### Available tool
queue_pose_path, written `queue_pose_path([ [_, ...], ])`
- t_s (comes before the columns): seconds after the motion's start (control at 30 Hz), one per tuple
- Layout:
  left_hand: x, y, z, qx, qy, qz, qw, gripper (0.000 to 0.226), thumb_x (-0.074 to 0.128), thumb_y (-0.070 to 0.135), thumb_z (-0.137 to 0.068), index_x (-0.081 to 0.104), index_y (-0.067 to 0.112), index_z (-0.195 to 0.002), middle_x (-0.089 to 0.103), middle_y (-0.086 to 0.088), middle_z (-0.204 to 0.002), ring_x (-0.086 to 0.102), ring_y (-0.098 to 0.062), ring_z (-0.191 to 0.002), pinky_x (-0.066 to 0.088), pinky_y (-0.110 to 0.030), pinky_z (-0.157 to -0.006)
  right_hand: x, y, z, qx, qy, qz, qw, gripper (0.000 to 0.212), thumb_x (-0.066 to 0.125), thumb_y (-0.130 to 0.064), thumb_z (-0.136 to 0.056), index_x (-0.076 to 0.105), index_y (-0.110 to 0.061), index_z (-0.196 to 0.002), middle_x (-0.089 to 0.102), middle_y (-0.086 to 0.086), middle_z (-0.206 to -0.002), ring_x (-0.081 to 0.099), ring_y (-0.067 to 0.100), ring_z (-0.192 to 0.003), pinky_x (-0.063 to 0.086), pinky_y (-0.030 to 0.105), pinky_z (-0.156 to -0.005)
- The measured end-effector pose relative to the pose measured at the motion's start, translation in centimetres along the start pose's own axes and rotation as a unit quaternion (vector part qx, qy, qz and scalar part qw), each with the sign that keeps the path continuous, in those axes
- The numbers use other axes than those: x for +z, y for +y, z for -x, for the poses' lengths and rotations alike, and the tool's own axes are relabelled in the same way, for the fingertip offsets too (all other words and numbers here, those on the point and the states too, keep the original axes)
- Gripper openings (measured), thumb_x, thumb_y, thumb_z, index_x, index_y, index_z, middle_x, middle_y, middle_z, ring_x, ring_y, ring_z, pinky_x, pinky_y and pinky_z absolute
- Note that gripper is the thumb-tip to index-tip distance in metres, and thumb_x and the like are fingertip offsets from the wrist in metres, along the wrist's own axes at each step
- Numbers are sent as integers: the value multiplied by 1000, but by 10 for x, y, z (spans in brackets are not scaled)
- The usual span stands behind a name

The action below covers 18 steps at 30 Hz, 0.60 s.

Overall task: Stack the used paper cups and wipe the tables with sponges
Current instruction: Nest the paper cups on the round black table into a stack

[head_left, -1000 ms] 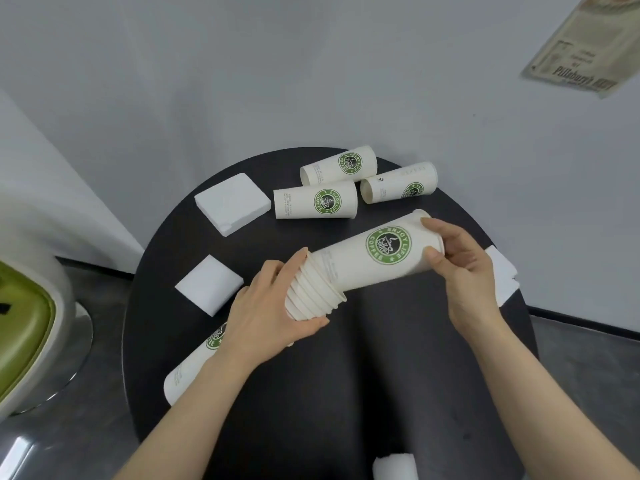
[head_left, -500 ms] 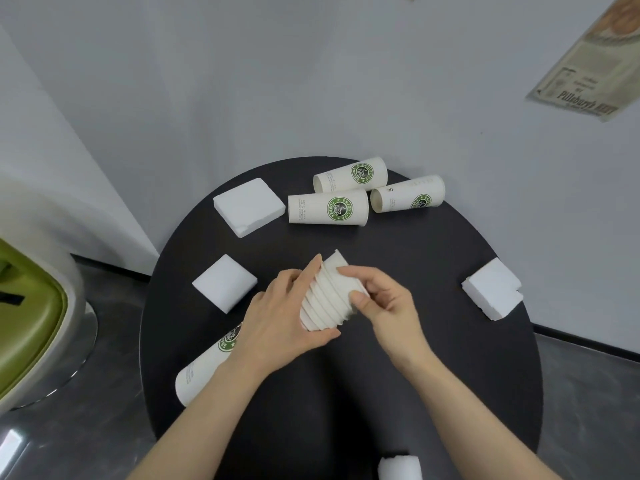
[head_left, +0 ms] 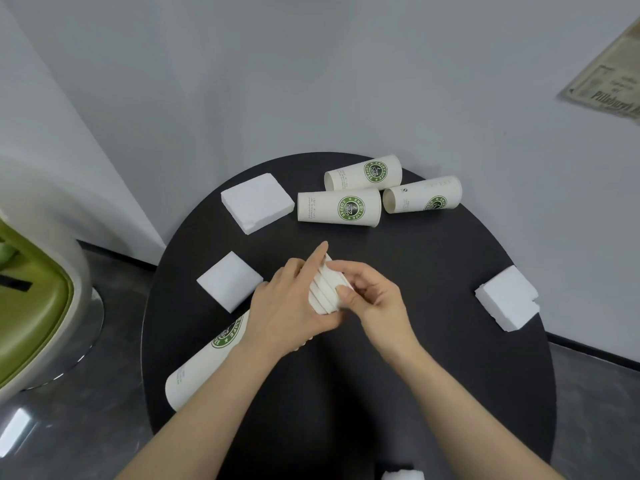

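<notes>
stacking step in hand, wiping not yet begun. nested stack of paper cups (head_left: 323,289) held at mid-worktop, rims stepped, pointing up toward the far side. left hand (head_left: 289,306) curled round the stack's left side, index finger straight along it. right hand (head_left: 369,297) pinching the near rim end, thumb on top. appears to be seating the top cup down into the stack. three loose cups (head_left: 341,206) lying on their sides at the far edge of the round black worktop (head_left: 433,358), close together; one more loose cup (head_left: 207,358) on its side at the near left, partly under the left forearm. white sponges untouched: far left (head_left: 258,202), mid left (head_left: 230,285), right edge (head_left: 507,303), a fourth barely showing at the bottom edge. next move likely calls for freeing one hand, reaching a lying cup, turning it to match the stack and sliding it on.
</notes>
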State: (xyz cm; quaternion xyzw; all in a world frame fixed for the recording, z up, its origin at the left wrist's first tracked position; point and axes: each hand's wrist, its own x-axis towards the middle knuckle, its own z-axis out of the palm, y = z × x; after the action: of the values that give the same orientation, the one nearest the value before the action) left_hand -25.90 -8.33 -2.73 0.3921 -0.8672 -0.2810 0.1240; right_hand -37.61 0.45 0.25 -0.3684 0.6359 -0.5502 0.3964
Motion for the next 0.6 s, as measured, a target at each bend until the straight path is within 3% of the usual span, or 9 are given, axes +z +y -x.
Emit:
queue_pose_path([
  [0.1,-2,-4,-6,-12,6,12,1000,101,63,71,-67,10,43,-148,46,12,-126,50,-11,-114,45,-31,-87,-16,0,-18,0,15,8,1000,23,57,-3,-93,67,-14,-110,70,-1,-89,63,10,-87,52,24,-79],
  [0.23,-4,-8,-11,-19,16,34,999,101,65,70,-67,10,45,-148,44,13,-127,50,-10,-113,45,-30,-86,-54,18,-59,25,81,73,994,26,61,-8,-91,65,-20,-113,64,6,-116,59,6,-98,48,16,-86],
  [0.37,-1,-6,-16,-24,17,40,999,101,64,71,-66,9,47,-147,43,16,-125,49,-7,-110,45,-28,-84,-90,47,-103,66,105,138,983,35,64,-17,-89,61,-33,-121,52,3,-133,51,14,-118,42,29,-101],
  [0.5,5,-5,-21,-30,7,22,999,100,63,71,-67,8,46,-147,43,16,-125,49,-7,-109,46,-29,-85,-105,58,-140,89,94,168,977,41,65,-17,-89,58,-33,-126,38,-3,-135,39,11,-123,34,27,-103],
  [0.6,8,-6,-24,-34,11,12,999,101,63,72,-67,9,45,-148,43,15,-125,49,-7,-108,47,-30,-85,-112,65,-163,88,75,171,978,44,67,-13,-86,59,-29,-126,42,1,-138,41,15,-126,37,25,-102],
])
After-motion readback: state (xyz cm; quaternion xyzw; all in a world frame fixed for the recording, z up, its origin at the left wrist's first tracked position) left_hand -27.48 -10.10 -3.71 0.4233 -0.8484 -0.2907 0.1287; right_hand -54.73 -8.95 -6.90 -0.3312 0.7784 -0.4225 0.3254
